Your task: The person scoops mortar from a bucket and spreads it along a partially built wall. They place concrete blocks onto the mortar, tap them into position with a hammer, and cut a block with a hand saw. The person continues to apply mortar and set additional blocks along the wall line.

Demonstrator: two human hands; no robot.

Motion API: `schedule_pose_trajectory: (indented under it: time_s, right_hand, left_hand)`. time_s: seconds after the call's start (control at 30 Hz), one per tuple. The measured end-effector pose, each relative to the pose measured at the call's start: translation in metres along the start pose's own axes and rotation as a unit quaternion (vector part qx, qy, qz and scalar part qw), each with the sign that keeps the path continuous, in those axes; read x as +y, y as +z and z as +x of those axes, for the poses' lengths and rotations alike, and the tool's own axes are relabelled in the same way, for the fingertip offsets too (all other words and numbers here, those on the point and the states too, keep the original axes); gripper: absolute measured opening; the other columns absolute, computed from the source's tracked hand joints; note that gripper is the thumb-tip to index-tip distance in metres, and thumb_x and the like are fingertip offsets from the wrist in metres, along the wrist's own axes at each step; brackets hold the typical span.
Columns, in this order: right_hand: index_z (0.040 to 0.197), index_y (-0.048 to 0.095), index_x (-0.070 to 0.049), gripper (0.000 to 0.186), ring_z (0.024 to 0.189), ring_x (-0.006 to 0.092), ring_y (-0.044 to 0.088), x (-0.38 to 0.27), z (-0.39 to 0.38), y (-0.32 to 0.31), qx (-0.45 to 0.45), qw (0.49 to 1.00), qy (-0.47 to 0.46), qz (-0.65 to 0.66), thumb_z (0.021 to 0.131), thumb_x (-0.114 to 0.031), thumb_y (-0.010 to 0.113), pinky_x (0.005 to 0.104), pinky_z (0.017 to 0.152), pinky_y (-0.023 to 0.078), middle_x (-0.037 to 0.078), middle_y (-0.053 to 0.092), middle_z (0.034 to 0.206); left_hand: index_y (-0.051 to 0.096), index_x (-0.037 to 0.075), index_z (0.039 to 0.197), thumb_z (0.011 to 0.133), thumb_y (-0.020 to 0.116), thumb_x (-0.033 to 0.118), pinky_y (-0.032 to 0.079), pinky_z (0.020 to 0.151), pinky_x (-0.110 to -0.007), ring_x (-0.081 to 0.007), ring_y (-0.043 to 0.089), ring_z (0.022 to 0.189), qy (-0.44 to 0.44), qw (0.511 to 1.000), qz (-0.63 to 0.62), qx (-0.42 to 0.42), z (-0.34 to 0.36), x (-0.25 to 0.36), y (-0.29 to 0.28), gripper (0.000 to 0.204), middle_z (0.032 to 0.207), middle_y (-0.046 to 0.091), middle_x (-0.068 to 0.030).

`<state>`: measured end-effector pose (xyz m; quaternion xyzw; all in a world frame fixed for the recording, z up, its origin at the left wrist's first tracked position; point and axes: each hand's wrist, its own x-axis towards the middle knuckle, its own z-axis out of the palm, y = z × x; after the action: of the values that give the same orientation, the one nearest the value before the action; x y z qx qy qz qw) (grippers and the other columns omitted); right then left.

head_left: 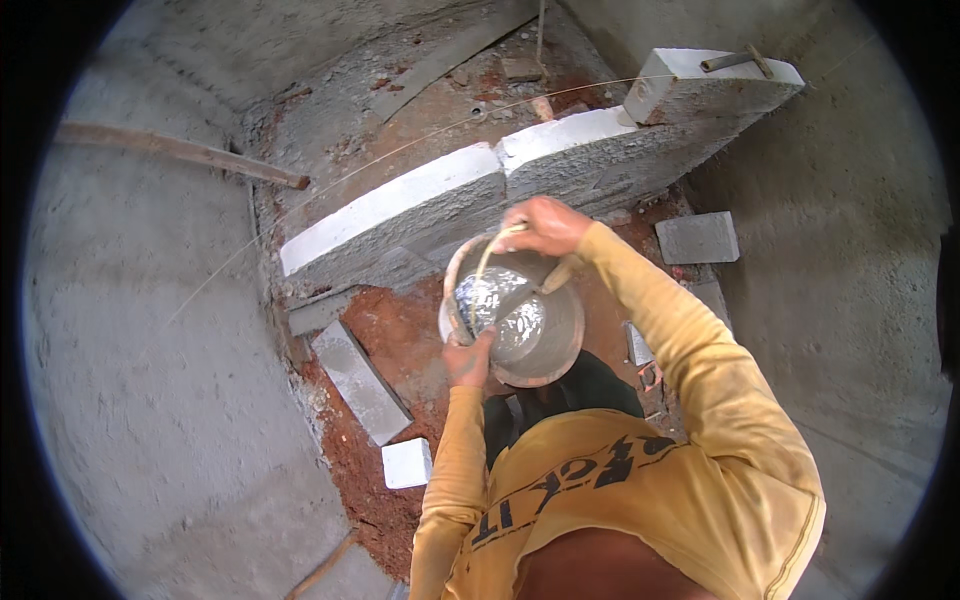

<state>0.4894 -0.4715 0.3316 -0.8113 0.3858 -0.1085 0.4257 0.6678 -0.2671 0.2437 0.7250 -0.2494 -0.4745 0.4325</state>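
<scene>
A round, mortar-stained bucket (572, 345) hangs or stands in front of my legs, with shiny wet contents inside; I cannot tell if it is water or thin mortar. My right hand (548, 226) is closed around the bucket's thin pale handle at the far rim. On the near left side, my left hand (468, 360) grips the rim where the handle comes down. What looks like a trowel (560, 274) rests in the bucket, its wooden handle leaning toward the right rim.
Beyond the bucket runs a low wall of pale blocks (400, 205), with a string (400, 150) stretched above it. A raised end block (715, 90) carries a short tool. Loose blocks (360, 382) (697, 238) lie on reddish soil. A wooden pole (180, 150) juts from the left wall.
</scene>
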Motion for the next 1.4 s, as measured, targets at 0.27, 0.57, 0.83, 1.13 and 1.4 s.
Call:
schedule_pose_trajectory:
  time_s: [0.27, 0.57, 0.83, 1.13, 1.4]
  right_hand:
    - [0.121, 0.061, -0.009, 0.065, 0.117, 0.0337, 0.054, 0.113, -0.025, 0.051, 0.155, 0.953, 0.225, -0.131, 0.080, -0.058, 0.063, 0.0397, 0.103, 0.038, 0.017, 0.058, 0.126]
    - [0.107, 0.066, -0.006, 0.056, 0.099, 0.0349, 0.064, 0.119, -0.069, 0.059, -0.311, 0.924, 0.181, -0.126, 0.071, -0.047, 0.076, 0.0420, 0.086, 0.048, 0.017, 0.069, 0.099]
    - [0.104, 0.064, -0.007, 0.032, 0.091, 0.0336, 0.066, 0.064, -0.073, 0.023, -0.359, 0.881, 0.013, -0.307, 0.082, -0.030, 0.060, 0.0446, 0.080, 0.052, 0.018, 0.069, 0.094]
    - [0.111, 0.055, -0.011, 0.034, 0.090, 0.0344, 0.066, 0.097, -0.087, -0.027, -0.145, 0.927, 0.066, -0.339, 0.085, -0.031, 0.059, 0.0427, 0.078, 0.052, 0.014, 0.063, 0.097]
    - [0.096, 0.068, -0.003, 0.039, 0.096, 0.0351, 0.065, 0.131, -0.092, -0.010, -0.216, 0.953, 0.157, -0.146, 0.079, -0.038, 0.064, 0.0442, 0.085, 0.050, 0.021, 0.068, 0.099]
  left_hand:
    - [0.057, 0.003, 0.070, 0.081, 0.069, 0.008, 0.040, 0.057, -0.022, -0.0045, 0.045, 0.062, 0.042, 0.998, -0.014, 0.051, -0.004, 0.023, 0.007, 0.017, 0.069, 0.056, 0.0043]
    - [0.058, 0.002, 0.073, 0.081, 0.066, 0.005, 0.041, 0.059, -0.022, -0.0049, 0.047, 0.065, 0.007, 0.992, -0.067, 0.110, -0.020, 0.015, 0.019, 0.012, 0.072, 0.057, 0.0040]
    - [0.060, 0.001, 0.071, 0.079, 0.067, 0.006, 0.041, 0.057, -0.023, -0.0050, 0.047, 0.063, 0.015, 0.988, -0.076, 0.135, -0.026, 0.016, 0.046, 0.012, 0.069, 0.057, 0.0045]
    - [0.063, -0.003, 0.080, 0.078, 0.067, 0.005, 0.045, 0.062, -0.024, -0.0071, 0.052, 0.066, 0.032, 0.979, -0.123, 0.159, -0.015, 0.036, 0.084, 0.009, 0.076, 0.062, 0.0001]
    - [0.061, 0.001, 0.079, 0.078, 0.066, 0.007, 0.044, 0.061, -0.023, -0.0071, 0.051, 0.066, 0.047, 0.976, -0.147, 0.153, -0.006, 0.052, 0.096, 0.007, 0.077, 0.061, 0.0010]
